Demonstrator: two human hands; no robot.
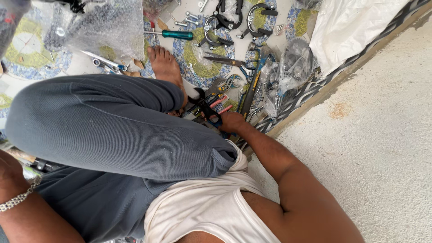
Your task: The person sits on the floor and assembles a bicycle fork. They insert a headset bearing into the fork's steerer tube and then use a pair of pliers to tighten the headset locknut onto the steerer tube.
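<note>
My right hand [231, 121] reaches down past my bent knee [112, 126] into a pile of hand tools on the patterned floor. Its fingers are closed around a black tool with a blue grip [206, 109], and red-handled pliers [221, 102] lie right beside it. My left hand [8, 170] is at the left edge, mostly cut off by the frame, with a silver bracelet [17, 199] on the wrist. It is close to some dark tools [39, 164] beside my leg. My bare foot [165, 67] rests among the tools.
A green-handled screwdriver [173, 34], scissors [227, 61], black clamps [216, 37], wrenches [105, 63] and bubble-wrap bags [96, 24] lie on the mosaic floor. Clear bags holding a saw blade [294, 60] and a white sheet [355, 27] lie by a metal strip. Bare concrete [378, 135] is on the right.
</note>
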